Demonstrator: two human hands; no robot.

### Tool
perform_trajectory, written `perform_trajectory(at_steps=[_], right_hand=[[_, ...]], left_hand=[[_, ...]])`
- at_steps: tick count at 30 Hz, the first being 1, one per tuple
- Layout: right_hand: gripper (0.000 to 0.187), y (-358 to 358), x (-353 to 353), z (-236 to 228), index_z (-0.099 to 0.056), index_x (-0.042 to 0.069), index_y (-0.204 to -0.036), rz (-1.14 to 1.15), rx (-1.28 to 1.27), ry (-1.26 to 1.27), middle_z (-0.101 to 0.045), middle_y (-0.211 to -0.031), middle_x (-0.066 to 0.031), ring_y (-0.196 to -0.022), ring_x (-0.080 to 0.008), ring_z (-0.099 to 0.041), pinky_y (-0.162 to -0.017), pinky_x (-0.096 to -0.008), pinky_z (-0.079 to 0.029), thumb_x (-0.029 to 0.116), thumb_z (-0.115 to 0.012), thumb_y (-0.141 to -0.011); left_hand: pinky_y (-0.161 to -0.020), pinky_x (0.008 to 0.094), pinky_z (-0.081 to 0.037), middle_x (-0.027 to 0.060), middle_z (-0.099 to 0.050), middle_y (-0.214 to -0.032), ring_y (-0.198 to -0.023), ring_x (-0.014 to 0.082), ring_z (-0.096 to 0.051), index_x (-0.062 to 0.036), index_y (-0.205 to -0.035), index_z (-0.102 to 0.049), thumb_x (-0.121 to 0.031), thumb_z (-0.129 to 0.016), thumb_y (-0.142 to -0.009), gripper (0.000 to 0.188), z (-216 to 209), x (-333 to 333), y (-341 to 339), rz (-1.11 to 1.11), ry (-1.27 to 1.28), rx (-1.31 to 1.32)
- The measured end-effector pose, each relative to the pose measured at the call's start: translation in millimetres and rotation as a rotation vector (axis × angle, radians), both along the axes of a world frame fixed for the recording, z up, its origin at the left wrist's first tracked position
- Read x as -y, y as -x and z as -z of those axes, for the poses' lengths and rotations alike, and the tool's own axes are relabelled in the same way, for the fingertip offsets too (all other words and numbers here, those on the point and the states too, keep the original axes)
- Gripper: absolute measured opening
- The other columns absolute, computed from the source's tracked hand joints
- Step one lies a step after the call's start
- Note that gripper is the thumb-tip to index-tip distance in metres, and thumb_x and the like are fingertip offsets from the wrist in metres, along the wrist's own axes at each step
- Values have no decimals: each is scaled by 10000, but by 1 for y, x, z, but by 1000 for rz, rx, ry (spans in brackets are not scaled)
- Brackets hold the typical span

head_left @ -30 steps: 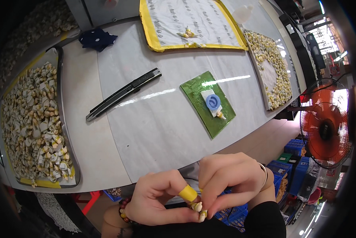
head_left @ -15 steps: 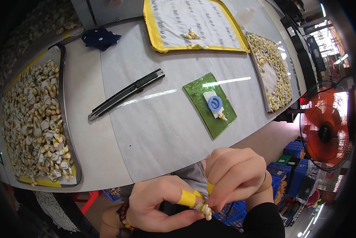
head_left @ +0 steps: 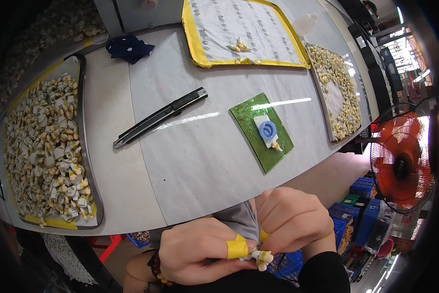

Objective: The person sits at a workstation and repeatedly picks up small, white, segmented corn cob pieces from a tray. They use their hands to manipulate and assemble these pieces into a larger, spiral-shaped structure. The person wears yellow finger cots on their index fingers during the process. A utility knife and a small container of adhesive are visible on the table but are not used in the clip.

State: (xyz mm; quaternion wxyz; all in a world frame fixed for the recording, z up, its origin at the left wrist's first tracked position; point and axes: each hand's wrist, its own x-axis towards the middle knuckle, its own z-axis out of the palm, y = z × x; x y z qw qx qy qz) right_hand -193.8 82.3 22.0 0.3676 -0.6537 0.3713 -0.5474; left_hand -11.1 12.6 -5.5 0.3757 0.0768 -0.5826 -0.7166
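Below the table's near edge, my left hand [head_left: 200, 251] pinches a small white and yellow figurine [head_left: 263, 260] between thumb and forefinger. Yellow tape is wrapped round that forefinger. My right hand [head_left: 295, 219] is closed against the same piece, its fingertips meeting it from the right; whether they hold something small too is hidden. On the table, a green square mat [head_left: 249, 124] bears a round blue mould [head_left: 267, 130] on a white pad, with a small figurine part [head_left: 276, 146] at its lower edge. A black utility knife [head_left: 161, 117] lies to the left.
A tray [head_left: 97, 215] heaped with small figurines stands at left. A yellow-edged, cloth-lined tray [head_left: 195, 46] with a few pieces is at the back; another tray [head_left: 322, 110] of pieces is at right. A dark blue cloth [head_left: 130, 48], an orange fan [head_left: 400, 156] and blue crates [head_left: 341, 212] surround.
The figurine has shifted slightly right and up and is turned a little. My right hand sits slightly lower and further right. The view has moved a little.
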Motion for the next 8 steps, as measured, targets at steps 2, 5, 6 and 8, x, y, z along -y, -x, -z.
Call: perform_trajectory(at_steps=[2, 5, 6, 8], right_hand=[[154, 0, 0, -1, -649, -8, -853, -6, -9, -3, -590, -810, -83, -672, -216, -547, -578, -301, -447, 52, -738, -744], [152, -2, 2, 0, -647, -4, -849, -15, -26, -7, -590, -805, -86, -671, -218, -547, -576, -302, -448, 58, -739, -745], [151, -2, 2, 1, -648, -1, -849, -16, -32, -11, -590, -803, -87, -671, -218, -548, -576, -302, -448, 60, -740, -745], [141, -3, -6, 4, -662, 27, -860, 7, -26, -38, -600, -805, -91, -669, -213, -554, -580, -312, -450, 66, -738, -749]], left_hand=[[-598, 277, -502, 100, -671, -801, -665, 210, -637, 7, -886, -648, -5, -810, -658, 279, -2, -1, 0, -15, -1, 13], [-594, 275, -502, 101, -671, -793, -659, 210, -638, 4, -887, -652, -12, -806, -667, 269, -2, -2, -1, -46, -11, 0], [-598, 273, -503, 107, -674, -802, -667, 212, -643, 0, -905, -656, -13, -805, -669, 279, -1, -3, -2, -11, -44, 22], [-605, 268, -504, 119, -679, -821, -682, 216, -653, -9, -942, -664, -15, -804, -674, 302, -1, -3, -8, 57, -94, 82]])
